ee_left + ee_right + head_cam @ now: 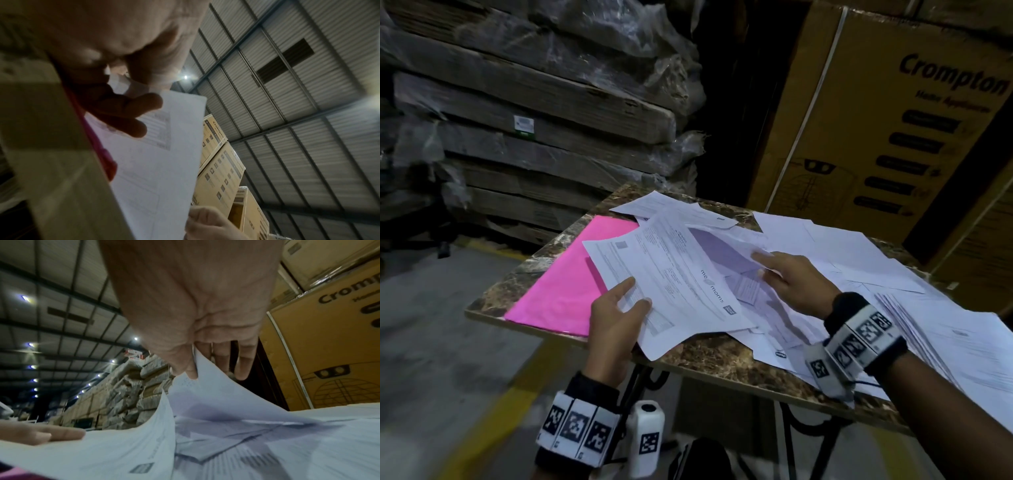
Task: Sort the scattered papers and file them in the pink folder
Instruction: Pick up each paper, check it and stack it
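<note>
A warehouse: tall stacks of printed cardboard cartons [887, 113], plastic-wrapped bundles of flattened board [534, 113] piled high, a corrugated metal roof [298, 81] on steel beams with rows of ceiling lamps [30, 344], and a concrete floor [431, 308] painted with yellow lines.

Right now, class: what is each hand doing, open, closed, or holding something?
Left hand: closed, pinching the printed sheets at their near corner.
Right hand: closed, pinching a loose sheet lifted off the pile.

The right hand [195, 308] pinches the raised corner of a printed sheet [216, 399], thumb on its near face. Loose papers [287, 443] lie beneath. The left hand's fingers [61, 433] rest on another sheet's edge.
</note>
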Available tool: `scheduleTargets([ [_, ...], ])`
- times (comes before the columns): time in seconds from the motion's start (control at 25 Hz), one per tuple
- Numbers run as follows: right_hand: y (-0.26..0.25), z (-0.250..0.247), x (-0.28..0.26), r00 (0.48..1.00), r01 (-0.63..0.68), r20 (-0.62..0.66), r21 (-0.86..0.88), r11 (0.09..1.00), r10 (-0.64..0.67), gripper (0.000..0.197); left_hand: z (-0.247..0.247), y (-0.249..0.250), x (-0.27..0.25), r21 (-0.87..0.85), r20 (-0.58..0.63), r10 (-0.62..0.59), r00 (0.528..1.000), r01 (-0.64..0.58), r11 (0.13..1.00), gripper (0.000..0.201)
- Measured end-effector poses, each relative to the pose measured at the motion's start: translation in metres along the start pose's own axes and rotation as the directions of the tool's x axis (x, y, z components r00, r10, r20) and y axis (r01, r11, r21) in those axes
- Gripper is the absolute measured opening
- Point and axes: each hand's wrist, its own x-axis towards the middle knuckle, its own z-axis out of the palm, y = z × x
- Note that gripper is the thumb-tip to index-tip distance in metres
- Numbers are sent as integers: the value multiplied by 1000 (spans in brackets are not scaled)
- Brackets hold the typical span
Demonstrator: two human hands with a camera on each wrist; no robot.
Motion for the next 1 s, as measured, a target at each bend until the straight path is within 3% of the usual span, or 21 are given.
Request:
scheduleTargets([
  [0.2,-17,-8,-53,918,102,-395,149,983,-36,39,2,2,-18,53,25,47,999,-48,997,50],
  [0.28,-31,-5,-72,877,150,-478,173,974,-50,39,1,2,-26,51,25,61,998,-62,997,47],
  [0.36,-43,6,-86,868,201,-490,203,958,-78,38,1,1,-33,38,30,48,998,-49,998,46],
  [0.44,-54,20,-93,904,248,-403,225,942,-142,42,3,-2,-39,15,40,25,999,-26,1000,45],
  [0.56,-69,36,-91,959,281,-121,271,921,-257,46,6,-1,-45,7,25,35,999,-35,999,55],
  [0.68,-87,42,-80,933,296,108,317,901,-345,53,7,5,-44,33,55,21,998,-23,999,83],
  [0.76,-97,39,-71,912,321,137,347,881,-386,53,6,12,-41,105,74,21,997,-29,994,86],
  [0.88,-107,27,-56,899,328,154,383,863,-410,56,1,18,-28,188,120,56,991,-78,979,62],
  [1.0,-111,16,-44,866,376,186,369,850,-464,49,-2,19,-17,230,160,86,983,-122,965,52],
])
